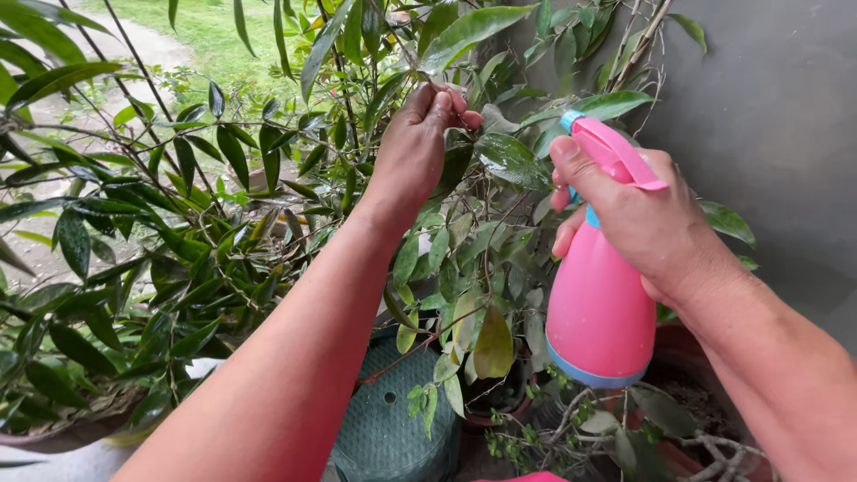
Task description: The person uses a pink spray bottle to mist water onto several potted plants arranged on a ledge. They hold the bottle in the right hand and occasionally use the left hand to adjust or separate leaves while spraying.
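Now the step looks like misting the plant: the right hand grips a pink sprayer, fingers at its trigger. Just left and beyond, the left hand pinches a leaf. Next needs the nozzle aimed there, I think.

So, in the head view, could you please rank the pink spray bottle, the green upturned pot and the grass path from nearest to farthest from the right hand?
1. Spray bottle: gripped in the right hand.
2. Green pot: below and to the left, between the forearms.
3. Grass path: far upper left, beyond the leaves.
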